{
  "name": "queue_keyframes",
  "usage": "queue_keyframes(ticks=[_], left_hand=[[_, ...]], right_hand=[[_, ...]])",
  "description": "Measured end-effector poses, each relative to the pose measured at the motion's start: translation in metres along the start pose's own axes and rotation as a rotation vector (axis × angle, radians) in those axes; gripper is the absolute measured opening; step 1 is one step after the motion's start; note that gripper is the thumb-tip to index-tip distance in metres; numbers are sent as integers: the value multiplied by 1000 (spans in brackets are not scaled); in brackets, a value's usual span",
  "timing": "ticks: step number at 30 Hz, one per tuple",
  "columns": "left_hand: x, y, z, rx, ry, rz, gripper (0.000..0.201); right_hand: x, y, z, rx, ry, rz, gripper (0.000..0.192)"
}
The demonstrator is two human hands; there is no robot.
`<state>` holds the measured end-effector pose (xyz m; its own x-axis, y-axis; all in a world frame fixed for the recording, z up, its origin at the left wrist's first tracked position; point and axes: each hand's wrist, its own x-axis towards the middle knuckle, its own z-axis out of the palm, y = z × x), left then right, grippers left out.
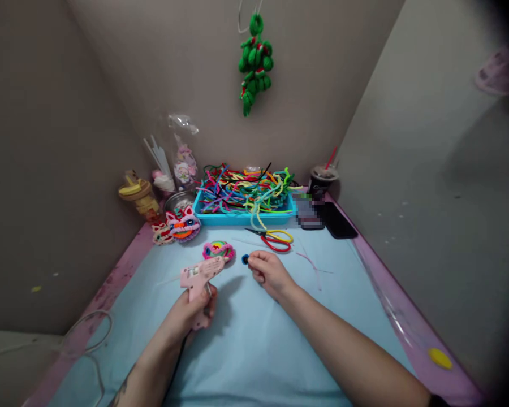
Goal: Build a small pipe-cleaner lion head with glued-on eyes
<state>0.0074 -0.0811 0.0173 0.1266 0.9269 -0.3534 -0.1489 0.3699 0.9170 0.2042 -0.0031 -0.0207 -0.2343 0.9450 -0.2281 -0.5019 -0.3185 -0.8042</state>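
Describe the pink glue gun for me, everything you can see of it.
The glue gun is pale pink, plastic by the look of it, with a printed label on its barrel. The left hand grips its handle, a finger at the trigger, so the body is lifted over the light blue table cover. Its nozzle points up and right, at or just short of a small pink, green and yellow fuzzy craft piece. A dark cord trails from the handle back under the forearm.

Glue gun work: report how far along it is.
Done: one finished fuzzy face lies by the blue tray. In hand: left hand grips the pink glue gun, nozzle at the pink piece; right hand pinches a small blue bit. Left: that bit isn't attached.
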Motion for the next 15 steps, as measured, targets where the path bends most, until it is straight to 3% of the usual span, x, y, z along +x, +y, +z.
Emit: queue_keyframes(ticks=[4,8,15], left_hand=[[-5,-1,16,-251,-161,12,43],[-10,-4,33,-202,-315,43,44],[-18,-6,53,-25,-346,71,51]], right_hand=[[-4,-6,-4,216,-293,66,29],[-9,-9,-6,323,-552,13,31],[-14,-12,-8,401,-669,-49,41]])
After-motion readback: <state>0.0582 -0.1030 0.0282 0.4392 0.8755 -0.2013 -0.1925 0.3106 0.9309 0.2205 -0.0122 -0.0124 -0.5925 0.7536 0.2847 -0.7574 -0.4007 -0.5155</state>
